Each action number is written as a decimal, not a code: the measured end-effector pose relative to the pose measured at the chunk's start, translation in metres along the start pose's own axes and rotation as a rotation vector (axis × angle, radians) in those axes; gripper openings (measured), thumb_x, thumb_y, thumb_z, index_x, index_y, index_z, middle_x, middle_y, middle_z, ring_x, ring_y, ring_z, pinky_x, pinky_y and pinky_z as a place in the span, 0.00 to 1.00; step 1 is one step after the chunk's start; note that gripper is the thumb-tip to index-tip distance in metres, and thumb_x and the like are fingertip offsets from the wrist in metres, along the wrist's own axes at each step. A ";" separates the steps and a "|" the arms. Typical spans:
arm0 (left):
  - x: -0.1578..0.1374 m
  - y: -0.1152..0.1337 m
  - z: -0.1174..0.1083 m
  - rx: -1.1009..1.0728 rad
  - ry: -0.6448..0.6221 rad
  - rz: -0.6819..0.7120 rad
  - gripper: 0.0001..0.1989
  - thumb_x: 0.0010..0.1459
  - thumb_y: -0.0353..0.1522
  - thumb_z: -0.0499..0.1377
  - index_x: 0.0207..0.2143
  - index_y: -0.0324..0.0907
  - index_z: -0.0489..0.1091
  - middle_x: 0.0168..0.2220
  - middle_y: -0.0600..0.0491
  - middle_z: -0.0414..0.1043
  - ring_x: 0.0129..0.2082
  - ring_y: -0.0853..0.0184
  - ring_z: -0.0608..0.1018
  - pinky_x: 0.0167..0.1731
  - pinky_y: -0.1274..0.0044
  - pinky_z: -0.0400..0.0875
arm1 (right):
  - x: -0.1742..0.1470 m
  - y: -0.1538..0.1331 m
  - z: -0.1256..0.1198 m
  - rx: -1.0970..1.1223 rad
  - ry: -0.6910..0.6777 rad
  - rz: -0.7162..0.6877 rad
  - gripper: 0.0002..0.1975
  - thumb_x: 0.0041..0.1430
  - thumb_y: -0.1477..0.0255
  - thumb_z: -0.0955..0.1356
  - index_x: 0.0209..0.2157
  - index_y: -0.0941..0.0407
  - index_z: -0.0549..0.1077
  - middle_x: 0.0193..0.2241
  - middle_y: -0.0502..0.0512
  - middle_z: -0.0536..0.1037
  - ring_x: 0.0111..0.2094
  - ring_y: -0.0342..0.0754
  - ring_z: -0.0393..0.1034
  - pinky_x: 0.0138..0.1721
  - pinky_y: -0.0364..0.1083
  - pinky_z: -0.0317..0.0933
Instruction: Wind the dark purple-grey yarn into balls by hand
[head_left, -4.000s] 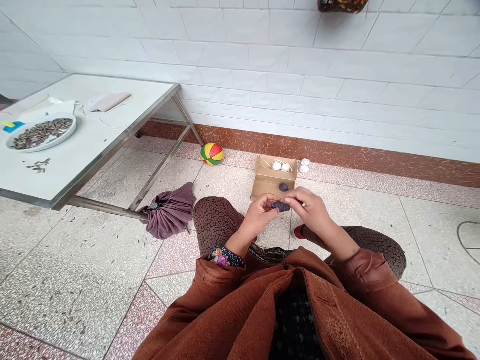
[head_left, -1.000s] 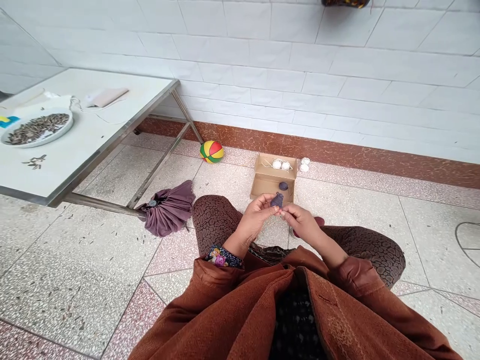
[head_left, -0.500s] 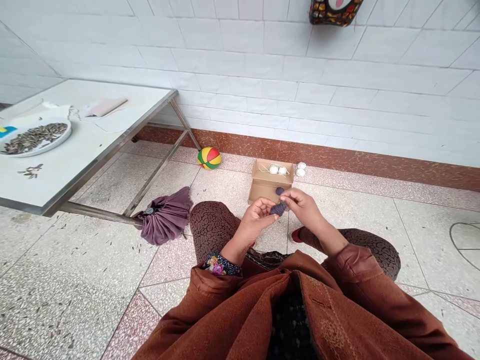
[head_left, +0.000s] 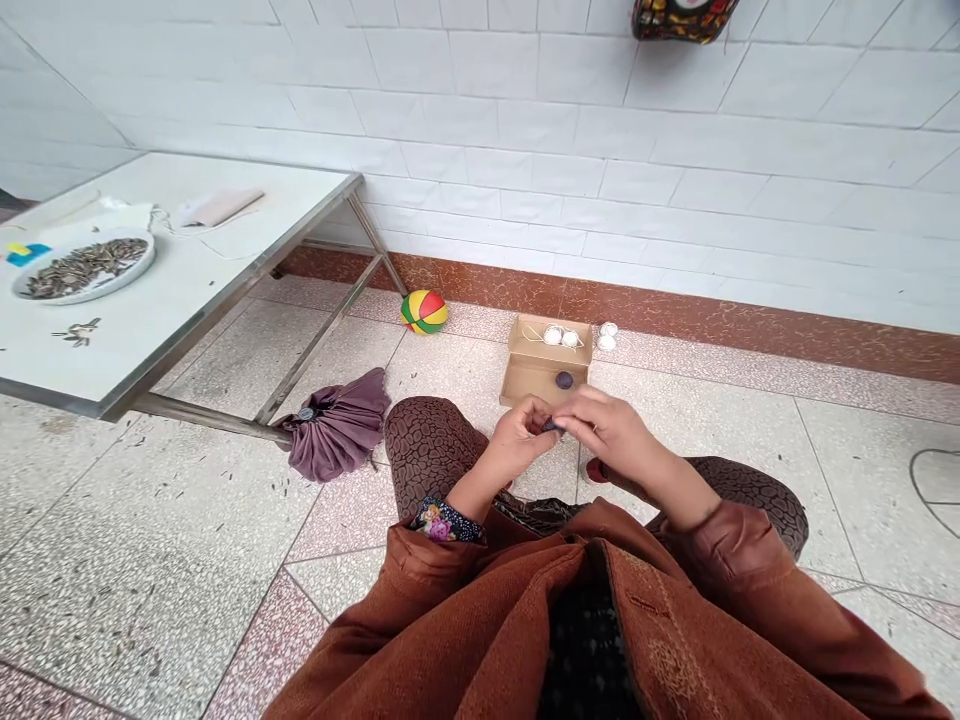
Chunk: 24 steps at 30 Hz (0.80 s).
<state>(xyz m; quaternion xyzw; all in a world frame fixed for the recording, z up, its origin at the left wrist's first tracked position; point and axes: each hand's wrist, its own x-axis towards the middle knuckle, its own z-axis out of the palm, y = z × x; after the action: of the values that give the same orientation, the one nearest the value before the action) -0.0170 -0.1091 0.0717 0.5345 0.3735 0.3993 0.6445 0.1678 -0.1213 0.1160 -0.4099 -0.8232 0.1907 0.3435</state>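
My left hand (head_left: 517, 440) has its fingers closed round a small dark blue-grey ball of yarn (head_left: 553, 425), mostly hidden between the hands. Over its right side lies my right hand (head_left: 609, 428), fingers bent and pressed against the yarn; any strand between them is too fine to make out. Just beyond the hands, an open cardboard box (head_left: 517, 382) rests on the floor. Inside it lies a second dark ball (head_left: 564, 380). Two white balls (head_left: 561, 337) with loose white string sit in the part of the box nearer the wall.
More white balls (head_left: 607, 336) lie right of the box. A coloured ball (head_left: 424, 312) is by the leg of a white table (head_left: 187, 300). A plate (head_left: 142, 268) of seeds stands on that table. A purple cloth bundle (head_left: 341, 425) lies left of my knee.
My right hand has turned and come over the yarn ball, covering most of it. The dark ball in the box now shows clear of my fingers. The view has shifted slightly.
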 end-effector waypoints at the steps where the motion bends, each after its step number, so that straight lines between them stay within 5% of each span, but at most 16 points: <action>1: -0.002 0.002 0.001 -0.017 -0.063 -0.002 0.16 0.48 0.34 0.70 0.35 0.42 0.67 0.30 0.58 0.68 0.31 0.72 0.69 0.36 0.77 0.62 | 0.005 0.007 -0.001 0.013 0.042 0.034 0.11 0.72 0.65 0.64 0.38 0.53 0.76 0.34 0.54 0.76 0.37 0.48 0.72 0.39 0.46 0.66; 4: -0.005 0.004 0.003 -0.139 -0.143 -0.010 0.17 0.48 0.34 0.70 0.37 0.42 0.68 0.33 0.57 0.70 0.33 0.71 0.71 0.38 0.76 0.63 | 0.004 0.028 0.012 0.049 0.168 0.188 0.12 0.71 0.65 0.64 0.34 0.54 0.75 0.31 0.53 0.76 0.34 0.48 0.72 0.38 0.46 0.66; 8: -0.001 -0.001 0.002 -0.267 0.047 -0.006 0.19 0.45 0.33 0.71 0.37 0.42 0.67 0.33 0.57 0.71 0.34 0.71 0.71 0.38 0.77 0.63 | -0.026 0.035 0.046 0.082 0.107 0.273 0.13 0.71 0.66 0.63 0.34 0.54 0.73 0.29 0.52 0.76 0.31 0.48 0.72 0.35 0.46 0.66; 14: 0.006 -0.013 -0.005 -0.104 0.253 0.010 0.17 0.45 0.33 0.70 0.35 0.42 0.67 0.31 0.58 0.70 0.32 0.72 0.70 0.37 0.77 0.63 | -0.044 0.000 0.047 0.032 -0.145 0.012 0.13 0.74 0.67 0.61 0.38 0.54 0.74 0.32 0.54 0.76 0.34 0.48 0.73 0.38 0.46 0.67; 20: 0.000 -0.007 -0.004 0.058 0.096 0.017 0.14 0.48 0.34 0.70 0.34 0.41 0.70 0.31 0.57 0.70 0.30 0.71 0.70 0.36 0.76 0.63 | 0.001 0.008 0.008 0.022 0.033 0.028 0.11 0.72 0.67 0.63 0.39 0.53 0.76 0.33 0.55 0.77 0.37 0.49 0.73 0.40 0.47 0.67; 24: -0.003 -0.002 -0.003 -0.070 -0.028 0.009 0.16 0.46 0.34 0.71 0.35 0.41 0.70 0.32 0.56 0.72 0.32 0.71 0.72 0.38 0.76 0.65 | 0.008 0.034 0.021 0.064 0.165 0.197 0.09 0.70 0.69 0.65 0.35 0.53 0.75 0.32 0.53 0.78 0.35 0.49 0.73 0.39 0.47 0.66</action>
<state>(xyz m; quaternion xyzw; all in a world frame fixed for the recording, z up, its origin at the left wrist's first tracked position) -0.0209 -0.1108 0.0696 0.5188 0.3478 0.4077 0.6661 0.1682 -0.0956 0.0842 -0.4919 -0.7414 0.2154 0.4024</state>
